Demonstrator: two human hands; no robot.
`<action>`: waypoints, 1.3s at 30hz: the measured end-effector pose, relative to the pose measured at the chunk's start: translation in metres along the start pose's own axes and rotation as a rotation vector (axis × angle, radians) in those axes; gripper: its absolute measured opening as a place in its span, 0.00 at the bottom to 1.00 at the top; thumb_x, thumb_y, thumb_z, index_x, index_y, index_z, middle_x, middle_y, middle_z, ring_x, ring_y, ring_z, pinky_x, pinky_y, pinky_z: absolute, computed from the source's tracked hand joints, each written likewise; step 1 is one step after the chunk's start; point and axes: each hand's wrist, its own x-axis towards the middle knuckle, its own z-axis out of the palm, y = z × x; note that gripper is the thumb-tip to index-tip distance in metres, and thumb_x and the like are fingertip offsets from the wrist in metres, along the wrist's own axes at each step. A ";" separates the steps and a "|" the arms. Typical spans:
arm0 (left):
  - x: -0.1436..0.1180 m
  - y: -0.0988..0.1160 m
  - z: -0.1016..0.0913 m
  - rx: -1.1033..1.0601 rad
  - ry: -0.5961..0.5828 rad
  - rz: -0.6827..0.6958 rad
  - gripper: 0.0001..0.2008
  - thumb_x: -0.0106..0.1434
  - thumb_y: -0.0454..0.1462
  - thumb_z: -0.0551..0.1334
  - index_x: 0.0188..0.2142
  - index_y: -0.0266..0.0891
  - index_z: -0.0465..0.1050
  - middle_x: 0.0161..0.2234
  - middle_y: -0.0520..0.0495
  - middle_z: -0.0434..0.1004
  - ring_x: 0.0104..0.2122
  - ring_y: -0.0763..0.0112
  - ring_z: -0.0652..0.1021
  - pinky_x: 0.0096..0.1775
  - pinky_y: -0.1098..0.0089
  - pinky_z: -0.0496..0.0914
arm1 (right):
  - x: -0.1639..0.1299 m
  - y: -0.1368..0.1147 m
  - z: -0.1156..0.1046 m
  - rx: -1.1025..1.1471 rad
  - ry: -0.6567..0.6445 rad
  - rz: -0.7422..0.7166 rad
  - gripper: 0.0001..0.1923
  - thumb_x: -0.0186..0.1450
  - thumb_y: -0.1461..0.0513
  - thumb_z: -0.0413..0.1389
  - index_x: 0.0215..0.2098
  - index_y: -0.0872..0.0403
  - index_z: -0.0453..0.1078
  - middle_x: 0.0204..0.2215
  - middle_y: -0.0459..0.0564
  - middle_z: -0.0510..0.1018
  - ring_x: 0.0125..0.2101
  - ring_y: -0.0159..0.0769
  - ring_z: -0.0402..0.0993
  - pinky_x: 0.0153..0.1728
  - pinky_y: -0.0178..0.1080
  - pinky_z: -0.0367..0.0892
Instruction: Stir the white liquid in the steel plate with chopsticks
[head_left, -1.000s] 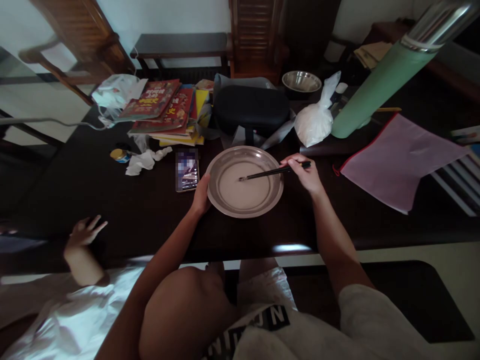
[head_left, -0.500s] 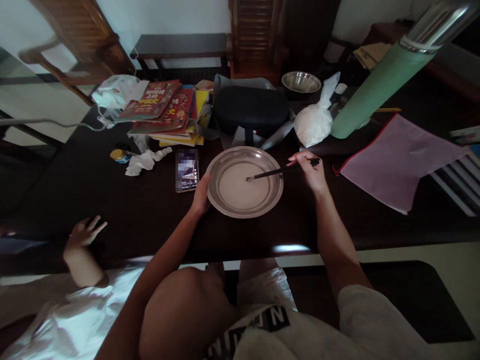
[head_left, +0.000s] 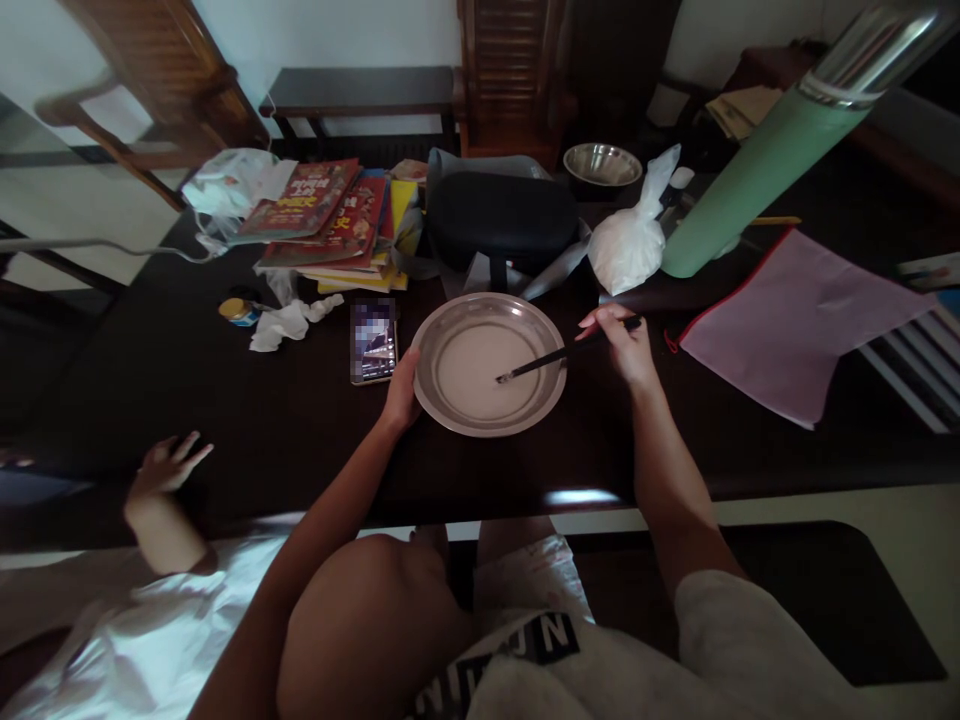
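A shallow round metal basin (head_left: 442,410) holding a whitish, cloudy liquid stands on the dark table in front of me. My left hand (head_left: 403,390) grips its left rim, the thumb at the edge and the other fingers mostly hidden. To the right of the basin, my right hand (head_left: 624,345) is closed around black chopsticks (head_left: 536,364). They slant down to the left across the rim, with their pale tips at the liquid near the basin's middle. A phone (head_left: 373,342) with a lit screen lies just left of the basin.
Behind the basin are a black case (head_left: 499,215), a tied bag of white powder (head_left: 627,250) and a metal bowl (head_left: 602,165). A tall green thermos (head_left: 765,180) and a pink mesh pouch (head_left: 780,330) stand right. Books (head_left: 315,205) and another person's hand (head_left: 169,468) are left.
The chopsticks' tips have shifted slightly toward me and right within the basin, so the chopsticks slant more steeply. My left hand and the basin stay in place.
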 end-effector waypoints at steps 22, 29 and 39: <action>0.001 0.001 0.001 0.113 -0.024 0.074 0.18 0.65 0.51 0.70 0.38 0.38 0.81 0.42 0.40 0.87 0.56 0.46 0.80 0.54 0.57 0.78 | -0.001 -0.003 0.000 -0.049 0.014 -0.007 0.26 0.64 0.35 0.62 0.30 0.47 0.81 0.25 0.44 0.84 0.29 0.38 0.84 0.38 0.44 0.79; -0.001 0.003 0.001 0.100 -0.040 0.048 0.17 0.65 0.51 0.69 0.39 0.38 0.80 0.43 0.38 0.87 0.56 0.46 0.81 0.56 0.57 0.78 | -0.002 -0.006 0.003 -0.095 -0.192 -0.037 0.24 0.65 0.38 0.63 0.31 0.47 0.83 0.31 0.47 0.87 0.36 0.39 0.84 0.42 0.43 0.78; 0.000 0.002 0.000 0.105 -0.025 0.046 0.17 0.63 0.51 0.69 0.37 0.39 0.80 0.42 0.40 0.87 0.57 0.46 0.80 0.57 0.56 0.77 | -0.002 -0.008 0.004 -0.100 -0.168 0.006 0.27 0.64 0.35 0.62 0.30 0.47 0.82 0.29 0.47 0.86 0.34 0.40 0.84 0.42 0.45 0.78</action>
